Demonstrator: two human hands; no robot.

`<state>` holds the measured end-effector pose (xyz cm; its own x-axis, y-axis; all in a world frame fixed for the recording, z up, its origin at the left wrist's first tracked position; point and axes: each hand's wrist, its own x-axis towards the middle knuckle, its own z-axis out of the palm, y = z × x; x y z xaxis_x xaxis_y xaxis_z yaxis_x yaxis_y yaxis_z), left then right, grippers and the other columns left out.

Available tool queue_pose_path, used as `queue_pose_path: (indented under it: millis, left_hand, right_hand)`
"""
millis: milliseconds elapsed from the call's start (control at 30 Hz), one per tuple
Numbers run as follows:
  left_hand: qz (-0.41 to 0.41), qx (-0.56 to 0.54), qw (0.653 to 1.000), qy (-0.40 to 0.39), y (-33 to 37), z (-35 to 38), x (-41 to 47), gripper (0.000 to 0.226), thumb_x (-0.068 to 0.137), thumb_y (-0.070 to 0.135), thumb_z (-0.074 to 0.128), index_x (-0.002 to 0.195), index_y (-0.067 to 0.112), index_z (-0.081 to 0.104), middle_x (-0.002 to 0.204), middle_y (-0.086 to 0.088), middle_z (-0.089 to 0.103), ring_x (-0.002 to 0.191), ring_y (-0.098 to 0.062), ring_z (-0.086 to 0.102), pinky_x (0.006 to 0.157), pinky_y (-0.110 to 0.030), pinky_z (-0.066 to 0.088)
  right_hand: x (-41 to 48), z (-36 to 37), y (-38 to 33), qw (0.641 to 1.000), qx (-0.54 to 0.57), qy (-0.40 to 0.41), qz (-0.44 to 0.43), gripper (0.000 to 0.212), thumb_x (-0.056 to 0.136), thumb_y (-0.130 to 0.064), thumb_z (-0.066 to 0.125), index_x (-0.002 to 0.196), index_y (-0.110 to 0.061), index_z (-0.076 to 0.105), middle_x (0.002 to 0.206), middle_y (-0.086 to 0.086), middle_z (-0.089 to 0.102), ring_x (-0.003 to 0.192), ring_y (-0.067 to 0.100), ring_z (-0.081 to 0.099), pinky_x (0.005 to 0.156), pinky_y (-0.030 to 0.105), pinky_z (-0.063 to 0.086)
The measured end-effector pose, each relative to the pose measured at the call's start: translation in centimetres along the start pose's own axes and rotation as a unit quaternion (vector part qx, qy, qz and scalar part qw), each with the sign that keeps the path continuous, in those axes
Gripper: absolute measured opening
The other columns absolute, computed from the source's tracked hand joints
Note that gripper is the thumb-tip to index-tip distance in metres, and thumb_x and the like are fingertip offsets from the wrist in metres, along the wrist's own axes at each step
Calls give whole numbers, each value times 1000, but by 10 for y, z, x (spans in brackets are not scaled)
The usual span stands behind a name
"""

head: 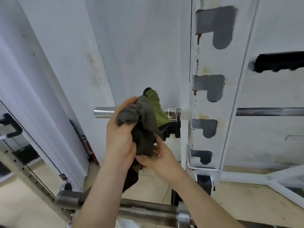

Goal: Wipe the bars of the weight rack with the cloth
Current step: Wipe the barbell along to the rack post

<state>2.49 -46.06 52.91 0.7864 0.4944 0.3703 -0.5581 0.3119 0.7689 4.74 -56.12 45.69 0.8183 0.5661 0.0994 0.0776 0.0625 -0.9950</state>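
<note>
1. A small dark-and-red tag [62,176] hangs low and well to the left of the rack's white upright [212,63]; its print is too small to read.
2. A grey-and-green cloth [144,122] is bunched over a chrome bar [103,112] that juts out to the left of the upright; the cloth covers the middle of the bar, between its bare left end and a shiny collar [172,112] just beside the upright.
3. The left hand [120,134] grips the upper bundle of the cloth, fingers curled round it and pressing it against the bar; the thumb lies across the grey folds.
4. The right hand [158,158] sits lower and nearer the upright; its fingers pinch the hanging lower part of the cloth, and a dark tail of fabric drops below both hands.
5. The upright carries a column of hooked slots [209,86], with rust spots [199,38] along its left edge.
6. To the right of the upright a thin steel shaft [269,111] runs level with the chrome bar; above it is a black ribbed grip [279,63].
7. Below the upright and nearest the camera, a thicker dull bar [148,211] crosses under both forearms; tan floor [246,203] shows beneath.
</note>
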Motion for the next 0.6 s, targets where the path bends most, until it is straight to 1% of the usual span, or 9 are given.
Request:
queue_pose_path:
  millis: [33,100,167,233,300,433,533,567,600]
  left_hand:
    - [14,-13,1000,-18,8,9,-12,38,77,-12,57,98,15,73,102,-9,72,100,-25,68,85,-32,55]
    - [33,-31,998,-35,19,26,-37,38,70,-9,60,93,18,74,100,-6,72,96,-21,68,82,-30,55]
    - [61,-21,997,-32,23,44,-64,33,66,-5,69,96,10,65,92,-4,69,88,-18,67,78,-29,54]
    - [95,25,995,-24,18,69,-95,29,69,-7,61,95,6,56,82,-1,66,78,-14,64,72,-26,54]
    - [118,89,989,-12,5,101,-127,29,71,-12,56,88,12,59,77,3,66,74,-12,63,67,-24,54]
    - [110,241,964,-35,-35,177,-174,35,71,3,55,75,37,65,73,10,66,72,-8,61,61,-22,49]
    - [56,313,945,-73,-60,223,-193,29,84,8,60,70,31,70,70,9,70,69,-1,64,62,-17,51]
    - [10,330,940,-87,-66,236,-196,16,84,19,63,70,24,70,71,3,71,71,-5,66,66,-24,55]
    - [-32,358,927,-104,-71,248,-198,18,82,32,66,72,17,70,75,-4,72,74,-13,68,72,-35,58]
  right_hand:
    - [-10,-4,-8,1000,-15,-9,-15,48,84,-19,74,124,-35,53,117,-2,66,103,4,63,91,33,55]
    - [-38,-22,-23,996,-46,-41,-64,26,89,-25,67,114,-31,62,106,-13,70,100,4,64,92,32,53]
    - [-74,-52,-41,991,-61,-73,-93,15,92,-30,63,104,-38,62,94,-20,70,88,1,65,81,24,54]
    - [-114,-91,-58,988,-84,-86,-96,6,93,-31,60,91,-37,61,77,-13,68,69,9,64,65,27,52]
    - [-152,-134,-70,984,-128,-77,-101,12,95,-32,56,85,-31,61,73,-3,64,63,21,60,59,31,50]
    - [-220,-230,-94,963,-259,-33,-75,23,98,-38,43,93,-31,65,90,-7,71,71,12,69,58,24,53]
    - [-255,-295,-120,955,-292,21,-40,29,98,-36,42,95,-19,66,89,0,72,68,19,72,54,29,53]
    - [-264,-311,-129,952,-299,41,-39,31,99,-35,43,93,-15,66,85,1,72,66,19,71,53,29,52]
    - [-271,-326,-136,949,-307,57,-37,32,99,-35,44,91,-12,66,82,2,72,65,18,71,54,30,52]
